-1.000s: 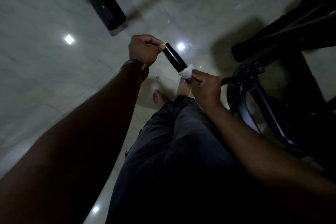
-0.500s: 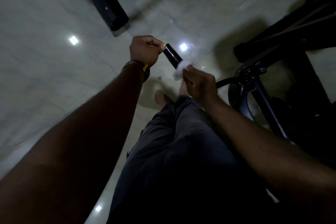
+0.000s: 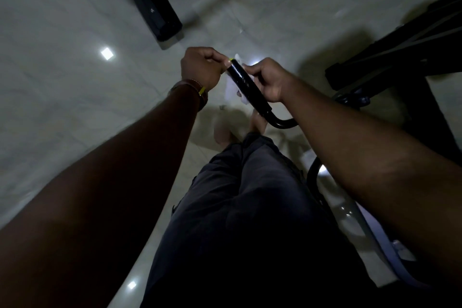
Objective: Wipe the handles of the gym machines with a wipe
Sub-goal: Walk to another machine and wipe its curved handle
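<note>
A black padded handle (image 3: 246, 84) of a gym machine slants from its yellow-tipped far end down to a curved black bar (image 3: 282, 124). My left hand (image 3: 202, 69) pinches the handle's far tip with curled fingers. My right hand (image 3: 266, 80) curls round the upper part of the handle from the right side, holding a white wipe (image 3: 231, 86) against it. The wipe shows below the handle on the left and a bit above the tip. My palm hides most of the wipe.
A black machine leg (image 3: 152, 5) lies on the pale tiled floor at the top. A black frame (image 3: 400, 57) of another machine stands at the right. The grey bike frame (image 3: 355, 210) runs under my right forearm. My legs and bare feet are below the handle.
My right hand has slid with the wipe up the handle, from its lower end near the bend to the far tip close to my left hand. The left hand stayed on the tip.
</note>
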A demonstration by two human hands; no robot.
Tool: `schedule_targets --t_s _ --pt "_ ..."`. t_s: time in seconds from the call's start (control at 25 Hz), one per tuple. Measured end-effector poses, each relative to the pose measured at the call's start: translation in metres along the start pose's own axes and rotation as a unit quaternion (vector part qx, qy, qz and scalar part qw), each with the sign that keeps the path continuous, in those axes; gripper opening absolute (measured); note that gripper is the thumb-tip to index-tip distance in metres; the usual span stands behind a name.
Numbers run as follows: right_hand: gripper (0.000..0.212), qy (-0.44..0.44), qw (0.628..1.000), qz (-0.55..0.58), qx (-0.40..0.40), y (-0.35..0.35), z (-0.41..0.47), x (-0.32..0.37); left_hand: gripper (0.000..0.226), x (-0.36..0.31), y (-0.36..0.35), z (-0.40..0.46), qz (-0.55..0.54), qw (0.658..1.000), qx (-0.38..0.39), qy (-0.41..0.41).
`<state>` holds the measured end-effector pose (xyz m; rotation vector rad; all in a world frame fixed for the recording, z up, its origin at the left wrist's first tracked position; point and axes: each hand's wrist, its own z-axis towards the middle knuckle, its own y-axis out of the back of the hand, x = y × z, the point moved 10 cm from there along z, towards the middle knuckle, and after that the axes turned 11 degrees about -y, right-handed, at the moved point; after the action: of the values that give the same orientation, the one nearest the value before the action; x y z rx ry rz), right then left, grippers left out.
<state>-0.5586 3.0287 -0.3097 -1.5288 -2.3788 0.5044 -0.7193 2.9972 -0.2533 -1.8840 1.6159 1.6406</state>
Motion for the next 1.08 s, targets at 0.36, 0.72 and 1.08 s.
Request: schedule_targets --t_s 0.36,0.72,1.08 --pt "0.015 0.085 0.987 -0.056 -0.128 0.058 -0.017 -0.033 0.014 -0.004 0.002 -0.003 0.003 1.0 0.0 0.019" --pt "0.015 0.567 0.51 -0.491 -0.421 -0.044 -0.095 0.013 0.016 -0.012 0.005 -0.003 0.037 0.999 0.018 0.019" --pt "0.027 0.541 0.508 -0.505 -0.441 -0.055 -0.089 0.007 0.003 -0.017 0.001 0.008 0.052 0.995 0.072 -0.034"
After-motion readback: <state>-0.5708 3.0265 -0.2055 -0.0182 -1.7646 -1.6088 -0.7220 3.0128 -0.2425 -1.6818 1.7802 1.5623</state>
